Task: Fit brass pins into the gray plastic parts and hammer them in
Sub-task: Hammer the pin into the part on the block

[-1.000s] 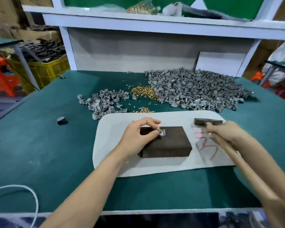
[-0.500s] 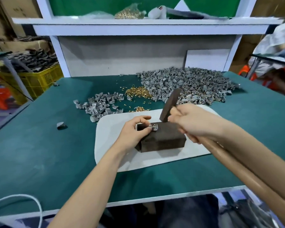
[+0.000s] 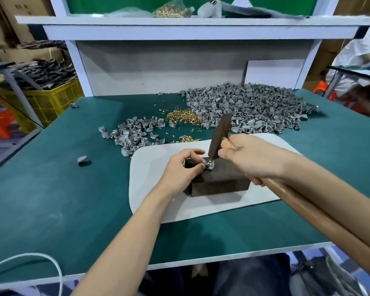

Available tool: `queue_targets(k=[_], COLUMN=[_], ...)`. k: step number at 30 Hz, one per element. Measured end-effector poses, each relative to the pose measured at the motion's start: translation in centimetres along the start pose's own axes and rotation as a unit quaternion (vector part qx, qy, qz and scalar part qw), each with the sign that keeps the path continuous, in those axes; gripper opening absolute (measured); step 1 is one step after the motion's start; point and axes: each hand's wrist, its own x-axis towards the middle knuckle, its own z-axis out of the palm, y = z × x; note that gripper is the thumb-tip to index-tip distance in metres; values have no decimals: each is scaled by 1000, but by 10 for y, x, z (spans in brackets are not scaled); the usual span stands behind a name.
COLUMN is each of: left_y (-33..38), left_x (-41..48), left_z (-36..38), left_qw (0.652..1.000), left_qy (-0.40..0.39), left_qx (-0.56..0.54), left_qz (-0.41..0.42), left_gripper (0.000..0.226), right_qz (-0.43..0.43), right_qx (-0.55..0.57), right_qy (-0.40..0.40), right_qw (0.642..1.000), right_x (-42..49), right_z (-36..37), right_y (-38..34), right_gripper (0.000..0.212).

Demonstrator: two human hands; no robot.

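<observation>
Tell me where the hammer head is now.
Head view, just right of centre: the hammer head, held by the right hand, hangs just above the gray part that the left hand pinches on the dark block.

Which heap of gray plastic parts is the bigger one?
The back-right heap, behind the hammer head; the left heap, across the brass pins, is far smaller.

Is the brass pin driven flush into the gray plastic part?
Not flush: the brass pin stands above the gray plastic part the left hand pinches.
</observation>
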Motion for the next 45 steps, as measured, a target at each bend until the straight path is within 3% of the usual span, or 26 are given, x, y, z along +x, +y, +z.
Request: queue_targets(k=[5,9,14,18,22,25,30,38,41,45], left_y=[0,-1,-2,-2,-1,-1,-1,-2,0,2], left_x=[1,1,3,1,2,1,3,2,0,0], left_z=[-1,-2,-3,-2,-3,-3,-4,-3,-2,-2], left_qw=[1000,1000,1000,1000,1000,1000,1000,1000,1000,1000], left_qy=[-2,-10,-13,-14,-11,-14,-13,-14,-9,-4], left_qx=[4,3,0,0,1,2,-7,-5,-8,-6], left_qz=[6,17,15,14,16,8,7,-6,-10,-21], left_gripper=[27,28,28,27,26,24,28,25,25,20], right_qz=[2,22,1,45,24,73,40,31,43,66], right_qx=[5,-65,0,-14,12,11,-15,-62,101,351], right_qy=[45,-7,37,-1,54,22,37,-29,-31,6], right_qw=[999,998,999,999,998,997,998,997,993,934], right_x=[0,3,8,6,7,7,6,15,21,43], right_z=[-9,15,-1,9,2,12,10,7,6,-14], right_y=[-1,-2,-1,2,-1,-5,-5,-6,12,31], right_gripper=[28,25,32,31,34,37,32,33,27,29])
